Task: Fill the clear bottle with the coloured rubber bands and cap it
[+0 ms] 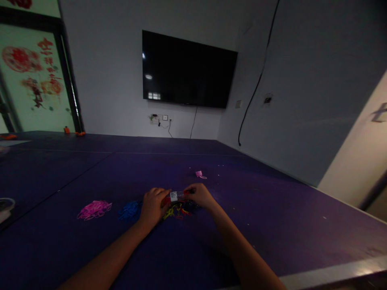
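Observation:
A small clear container with a white label lies on its side between my hands, with something red inside. My left hand is wrapped round its left end. At its right end, my right hand has its fingers pinched together by the opening, on something red. Yellow and red bands lie loose just below the container, with dark ones beside them under my right hand. A blue pile of bands touches the left side of my left hand. Farther left is a pink pile of bands.
Beyond my hands, a small pink item with a loop lies on the purple surface. A clear round container stands at the left edge. Orange objects lie at the far left. A television hangs on the wall.

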